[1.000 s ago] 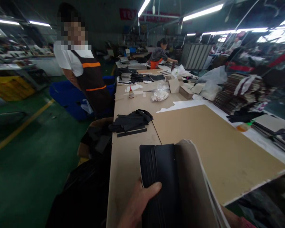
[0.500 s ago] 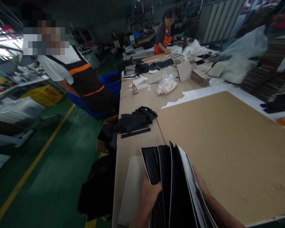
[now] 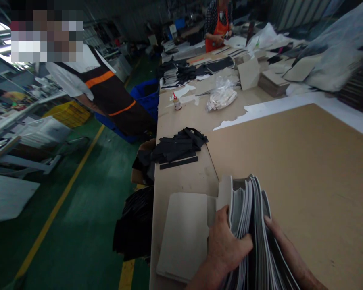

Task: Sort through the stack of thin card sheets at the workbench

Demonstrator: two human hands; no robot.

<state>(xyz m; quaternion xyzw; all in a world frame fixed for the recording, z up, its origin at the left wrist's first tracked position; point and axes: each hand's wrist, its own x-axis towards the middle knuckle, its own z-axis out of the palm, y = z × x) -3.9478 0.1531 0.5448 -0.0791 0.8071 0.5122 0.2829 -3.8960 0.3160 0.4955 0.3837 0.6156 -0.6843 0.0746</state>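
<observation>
A thick bundle of thin black-and-white sheets (image 3: 255, 225) with rounded corners stands on edge at the lower right of the table. My left hand (image 3: 226, 241) grips its left side, thumb laid across the top edges and fingers on the outer pale sheet. Against the right side presses my right hand (image 3: 278, 233), with only part of its fingers showing. Both hands close on the bundle from opposite sides. Beside my left hand lies a flat pale board (image 3: 184, 233). The lower end of the bundle runs out of view.
Black strips (image 3: 181, 145) are heaped ahead on the table (image 3: 193, 179). A red-capped bottle (image 3: 177, 101) and a plastic bag (image 3: 220, 98) stand farther off. Left of the table edge are stacked black pieces (image 3: 136, 225) and a person in a dark apron (image 3: 115, 96). Another person in an orange apron (image 3: 220, 30) works beyond.
The bundle has turned from showing broad black faces to showing its pale edges upward. My left hand has shifted right, uncovering more of the pale board. The camera view has tilted down.
</observation>
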